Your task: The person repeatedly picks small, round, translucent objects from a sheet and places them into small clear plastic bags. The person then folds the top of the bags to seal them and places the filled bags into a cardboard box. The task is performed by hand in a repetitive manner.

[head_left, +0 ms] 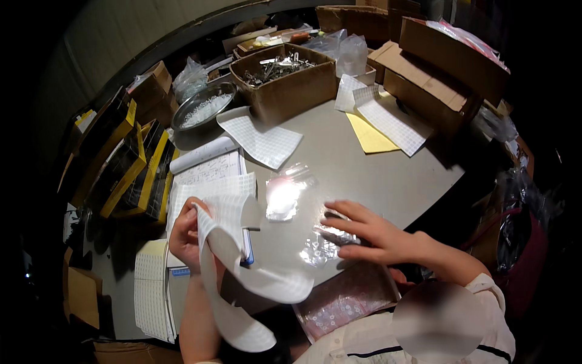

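Observation:
My left hand [187,238] is closed on a white label sheet [267,282], a long strip with a faint grid, whose ends curl and hang down over the table's near edge. My right hand [379,233] has its fingers stretched out and apart, low over a clear bag [318,250] with small white rings. Dark, shiny pieces [334,233] show between its fingers and thumb; whether they are in the bag I cannot tell. Another clear bag [285,195], bright with glare, lies on the table farther off. Below my right hand sits an open tray [339,324] of bagged rings.
A handwritten notebook [212,173] lies beside my left hand. Farther back are a metal bowl [182,124] of small white parts, a carton [291,94] of metal parts, more label sheets [391,118] and a yellow sheet [371,136]. Black-and-yellow boxes [124,176] stack up at the left.

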Action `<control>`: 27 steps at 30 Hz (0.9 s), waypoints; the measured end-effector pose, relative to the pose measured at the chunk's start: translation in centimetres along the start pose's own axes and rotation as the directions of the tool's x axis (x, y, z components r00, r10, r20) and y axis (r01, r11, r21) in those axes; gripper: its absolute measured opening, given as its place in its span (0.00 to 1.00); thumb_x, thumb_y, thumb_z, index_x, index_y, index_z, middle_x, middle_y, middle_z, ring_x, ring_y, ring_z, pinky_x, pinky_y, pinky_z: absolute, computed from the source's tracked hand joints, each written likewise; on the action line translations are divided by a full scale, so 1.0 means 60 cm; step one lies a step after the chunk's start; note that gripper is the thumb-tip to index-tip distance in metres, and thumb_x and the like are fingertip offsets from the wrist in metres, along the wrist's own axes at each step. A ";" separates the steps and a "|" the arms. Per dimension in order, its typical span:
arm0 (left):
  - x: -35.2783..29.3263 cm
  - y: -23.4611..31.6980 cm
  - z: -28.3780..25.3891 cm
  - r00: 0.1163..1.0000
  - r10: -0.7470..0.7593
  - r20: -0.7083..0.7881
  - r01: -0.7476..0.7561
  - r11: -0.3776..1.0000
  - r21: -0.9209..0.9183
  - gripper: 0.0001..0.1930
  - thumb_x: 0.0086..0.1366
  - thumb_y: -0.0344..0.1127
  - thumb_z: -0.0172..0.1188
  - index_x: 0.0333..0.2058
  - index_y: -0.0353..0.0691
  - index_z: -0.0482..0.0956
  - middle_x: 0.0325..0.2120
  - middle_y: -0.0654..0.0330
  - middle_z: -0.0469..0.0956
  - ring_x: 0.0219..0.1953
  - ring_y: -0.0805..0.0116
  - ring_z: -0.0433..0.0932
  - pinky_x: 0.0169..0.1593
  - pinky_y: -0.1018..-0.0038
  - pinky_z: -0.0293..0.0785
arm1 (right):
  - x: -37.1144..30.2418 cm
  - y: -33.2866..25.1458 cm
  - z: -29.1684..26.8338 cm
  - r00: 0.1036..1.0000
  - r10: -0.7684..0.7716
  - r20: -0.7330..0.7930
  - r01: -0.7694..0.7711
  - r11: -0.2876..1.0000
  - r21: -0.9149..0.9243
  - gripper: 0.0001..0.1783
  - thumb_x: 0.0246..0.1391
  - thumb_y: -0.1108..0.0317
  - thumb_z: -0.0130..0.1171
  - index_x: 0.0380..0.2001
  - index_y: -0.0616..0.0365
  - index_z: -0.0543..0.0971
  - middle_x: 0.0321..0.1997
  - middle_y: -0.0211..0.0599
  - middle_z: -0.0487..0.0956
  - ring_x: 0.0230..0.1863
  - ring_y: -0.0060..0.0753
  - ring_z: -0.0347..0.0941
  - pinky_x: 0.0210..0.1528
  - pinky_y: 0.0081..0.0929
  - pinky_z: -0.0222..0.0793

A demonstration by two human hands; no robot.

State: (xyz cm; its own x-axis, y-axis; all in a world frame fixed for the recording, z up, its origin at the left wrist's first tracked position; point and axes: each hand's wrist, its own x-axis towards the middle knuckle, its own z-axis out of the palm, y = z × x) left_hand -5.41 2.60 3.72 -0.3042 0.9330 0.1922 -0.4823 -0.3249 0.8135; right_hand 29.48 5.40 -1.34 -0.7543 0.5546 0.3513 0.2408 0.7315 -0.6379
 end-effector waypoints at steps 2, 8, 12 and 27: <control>-0.007 0.005 0.023 0.997 -0.026 -0.077 0.030 0.999 0.044 0.09 0.64 0.38 0.53 0.31 0.38 0.71 0.25 0.64 0.71 0.27 0.77 0.70 0.33 0.80 0.66 | 0.020 -0.004 0.003 0.998 -0.002 0.069 0.011 0.991 -0.133 0.34 0.69 0.47 0.59 0.70 0.55 0.72 0.76 0.60 0.63 0.78 0.67 0.54 0.77 0.58 0.49; 0.000 -0.009 0.004 0.995 -0.098 -0.003 0.098 0.995 0.011 0.07 0.64 0.36 0.55 0.35 0.38 0.75 0.27 0.64 0.76 0.33 0.73 0.76 0.42 0.77 0.73 | 0.010 -0.041 0.019 0.955 -0.163 0.246 0.181 0.982 -0.054 0.29 0.70 0.48 0.57 0.65 0.55 0.76 0.76 0.60 0.64 0.76 0.70 0.56 0.76 0.62 0.49; -0.005 -0.019 0.014 0.983 -0.129 0.128 0.127 0.992 0.025 0.08 0.64 0.36 0.56 0.36 0.38 0.76 0.30 0.64 0.78 0.35 0.72 0.77 0.45 0.75 0.75 | -0.033 -0.078 0.030 0.950 -0.228 0.212 0.207 0.971 0.118 0.22 0.70 0.57 0.54 0.55 0.63 0.80 0.67 0.63 0.69 0.70 0.69 0.61 0.74 0.58 0.54; -0.051 -0.025 0.028 0.784 -0.083 0.616 -0.338 0.775 0.534 0.08 0.59 0.23 0.61 0.36 0.28 0.85 0.29 0.57 0.83 0.31 0.72 0.79 0.37 0.78 0.71 | -0.025 -0.115 -0.051 0.887 0.376 -0.269 -0.135 0.766 0.628 0.13 0.71 0.70 0.54 0.47 0.67 0.84 0.49 0.41 0.85 0.51 0.29 0.79 0.56 0.29 0.74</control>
State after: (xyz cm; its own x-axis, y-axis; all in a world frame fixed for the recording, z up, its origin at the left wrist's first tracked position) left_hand -2.37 0.52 2.84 0.3074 0.8533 0.4212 0.1676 -0.4843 0.8587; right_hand 30.84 0.71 4.64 -0.4142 0.8735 0.2558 -0.0975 0.2369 -0.9666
